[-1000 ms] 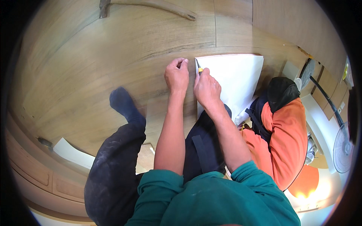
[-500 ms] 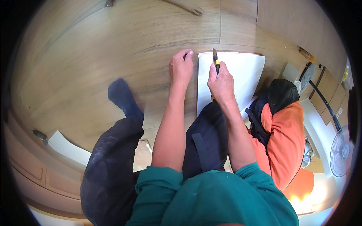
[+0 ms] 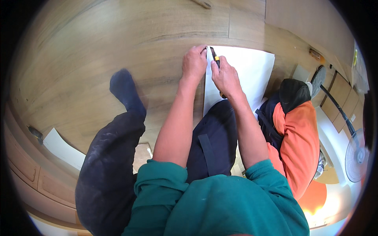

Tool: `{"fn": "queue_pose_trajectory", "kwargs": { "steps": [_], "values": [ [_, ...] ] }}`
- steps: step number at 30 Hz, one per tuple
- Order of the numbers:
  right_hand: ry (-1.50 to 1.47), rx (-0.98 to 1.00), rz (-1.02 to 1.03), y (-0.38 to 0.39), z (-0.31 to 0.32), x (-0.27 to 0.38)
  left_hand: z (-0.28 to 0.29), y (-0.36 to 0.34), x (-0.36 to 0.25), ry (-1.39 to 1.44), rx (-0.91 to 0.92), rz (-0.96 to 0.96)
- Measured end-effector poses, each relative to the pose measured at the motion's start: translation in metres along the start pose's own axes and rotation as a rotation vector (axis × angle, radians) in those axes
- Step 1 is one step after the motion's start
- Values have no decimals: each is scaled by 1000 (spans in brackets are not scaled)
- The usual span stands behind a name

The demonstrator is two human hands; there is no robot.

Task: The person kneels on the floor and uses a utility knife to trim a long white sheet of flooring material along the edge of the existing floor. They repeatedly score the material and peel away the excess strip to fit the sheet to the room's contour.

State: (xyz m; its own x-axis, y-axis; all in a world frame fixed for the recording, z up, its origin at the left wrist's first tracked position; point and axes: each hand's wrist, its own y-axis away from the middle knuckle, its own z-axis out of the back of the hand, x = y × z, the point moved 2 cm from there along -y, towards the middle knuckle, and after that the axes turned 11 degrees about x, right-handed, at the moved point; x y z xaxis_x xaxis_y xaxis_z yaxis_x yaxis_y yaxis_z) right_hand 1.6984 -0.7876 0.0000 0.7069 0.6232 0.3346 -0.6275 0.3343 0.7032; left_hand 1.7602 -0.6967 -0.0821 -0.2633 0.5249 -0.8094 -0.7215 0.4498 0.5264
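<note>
A white rectangular board or sheet point(image 3: 246, 67) lies flat on the wood-patterned floor, in front of my right knee. My right hand point(image 3: 227, 78) is closed round a yellow-and-black utility knife point(image 3: 217, 59), over the left part of the board. Its dark blade points away from me, with the tip close to the far left corner. My left hand point(image 3: 194, 63) is at that same corner, fingers bent and pinched against the board's edge. The fingertips are partly hidden there, close beside the blade.
A wooden handle point(image 3: 203, 4) lies on the floor beyond the board. To the right sits a person in orange clothing point(image 3: 301, 129) with a dark cap. Further right stands a fan point(image 3: 358, 155). A white strip point(image 3: 63, 148) lies at left, beyond my leg.
My left hand has moved right, onto the board's far left corner. My right hand has brought the knife left and away from me, toward that corner. The view has shifted slightly.
</note>
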Motion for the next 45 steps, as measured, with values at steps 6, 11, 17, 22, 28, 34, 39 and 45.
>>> {"fn": "queue_pose_trajectory", "kwargs": {
  "steps": [6,11,17,22,28,34,39,45],
  "values": [
    [42,-29,-17,-3,1,5,-1,-9,-2,186,41,200],
    [16,-22,-71,-6,-5,1,-5,-16,5,428,-2,379],
    [8,48,-55,-6,-2,11,-17,-1,1,957,-116,592],
    [135,50,-15,-9,-2,16,-22,-6,16,736,-154,553],
    [221,50,-3,-13,-6,14,-7,7,11,203,-187,230],
    [65,16,-83,-7,-7,17,5,12,-9,-34,-245,28],
    [-51,25,-134,-8,-4,-2,-3,7,-25,-10,-64,236],
    [-74,48,-94,-9,-1,1,-18,7,-20,234,-164,313]
  ]
}}
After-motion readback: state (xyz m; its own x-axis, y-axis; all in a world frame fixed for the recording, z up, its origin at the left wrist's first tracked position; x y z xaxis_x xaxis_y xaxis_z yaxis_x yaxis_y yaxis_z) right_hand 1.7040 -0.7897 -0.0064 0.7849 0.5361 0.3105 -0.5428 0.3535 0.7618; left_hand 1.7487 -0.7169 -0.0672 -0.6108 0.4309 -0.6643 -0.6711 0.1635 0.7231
